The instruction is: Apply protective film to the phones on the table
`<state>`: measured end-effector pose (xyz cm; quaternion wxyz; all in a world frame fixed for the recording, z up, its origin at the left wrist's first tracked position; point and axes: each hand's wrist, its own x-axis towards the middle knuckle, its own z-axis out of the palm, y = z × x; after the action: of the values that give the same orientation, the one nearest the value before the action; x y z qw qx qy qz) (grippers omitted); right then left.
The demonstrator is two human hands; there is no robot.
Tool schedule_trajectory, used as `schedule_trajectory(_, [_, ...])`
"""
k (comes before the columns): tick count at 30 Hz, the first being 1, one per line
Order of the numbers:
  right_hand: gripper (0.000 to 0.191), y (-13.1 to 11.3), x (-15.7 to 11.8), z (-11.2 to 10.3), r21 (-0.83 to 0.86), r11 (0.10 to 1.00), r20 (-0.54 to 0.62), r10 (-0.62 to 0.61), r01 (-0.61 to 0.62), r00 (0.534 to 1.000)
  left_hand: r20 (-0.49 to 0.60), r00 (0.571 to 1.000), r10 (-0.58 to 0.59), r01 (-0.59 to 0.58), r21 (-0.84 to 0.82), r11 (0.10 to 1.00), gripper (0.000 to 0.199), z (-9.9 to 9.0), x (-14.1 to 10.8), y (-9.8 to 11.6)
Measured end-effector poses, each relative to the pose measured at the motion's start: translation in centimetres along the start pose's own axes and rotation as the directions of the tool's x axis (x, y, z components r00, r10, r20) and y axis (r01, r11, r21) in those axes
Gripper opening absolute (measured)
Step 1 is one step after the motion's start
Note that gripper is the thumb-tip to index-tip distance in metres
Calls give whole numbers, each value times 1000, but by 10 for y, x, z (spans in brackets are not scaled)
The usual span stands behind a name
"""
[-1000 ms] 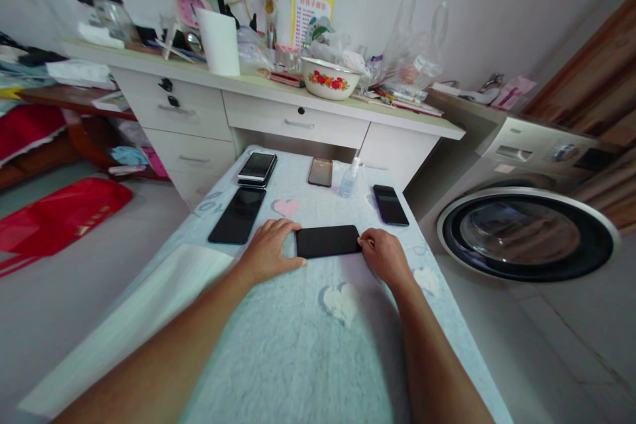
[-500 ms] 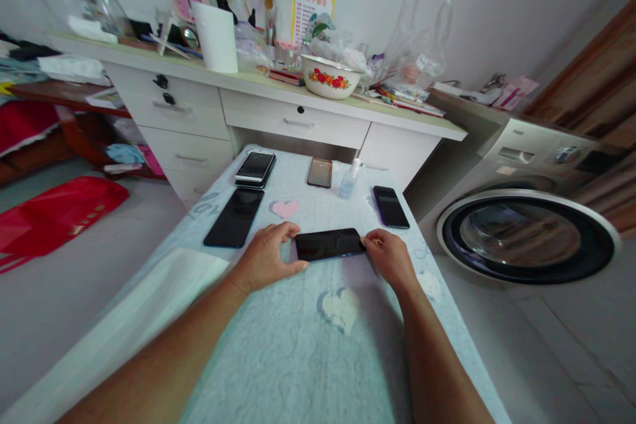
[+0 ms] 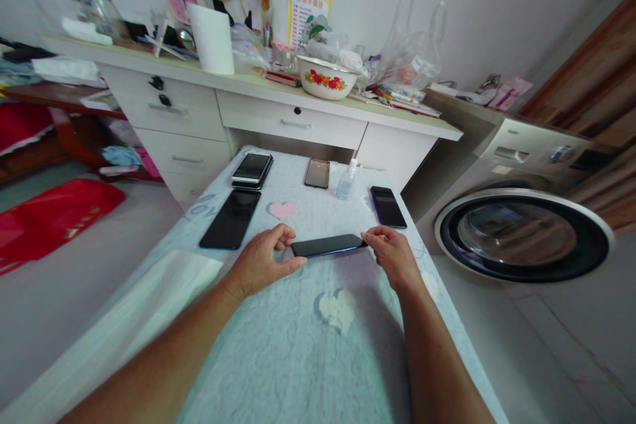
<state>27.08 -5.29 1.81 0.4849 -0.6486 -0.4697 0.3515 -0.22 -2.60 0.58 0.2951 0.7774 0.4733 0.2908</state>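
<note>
Holding a dark phone crosswise over the middle of a pale blue tablecloth. Grasping its left end with the left hand, setting the thumb near the close corner and curling the fingers round by the far one. Pinching its right end with the right hand, between thumb and bent fingers. Tilting the phone so as to be showing a bluish near edge beneath the slanting screen. Probably raising it slightly, though being unable to tell from this angle about any contact with the cloth.

Working beyond a pale heart print and just short of a pink heart print. Having a larger black phone lying flat near the left hand, and, past that, a white-edged phone sitting atop a dark one. Facing a brownish, phone-shaped piece lying at the far end, just beside a clear spray bottle standing upright. Having a purple-edged phone lying beyond the right hand. Passing the left forearm beside a whitish sheet lying along the left side of the table.
</note>
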Motion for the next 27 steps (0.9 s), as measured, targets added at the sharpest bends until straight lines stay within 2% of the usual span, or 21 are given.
schedule_trajectory(6, [32,1,0,8,164,986,-59,53,-42,997,10,1000,-5,5,42,999,32,-1,1,3])
schedule_trajectory(10, [34,0,-2,13,222,975,-89,28,-7,996,22,1000,-12,11,65,998,34,-1,1,3])
schedule_trajectory(19, [35,-1,-2,23,251,958,-104,-115,138,988,6,1000,4,-4,72,997,38,-2,2,8])
schedule_trajectory(27, [34,-2,0,25,262,953,-98,-133,154,986,10,1000,1,-2,67,998,39,-2,3,7])
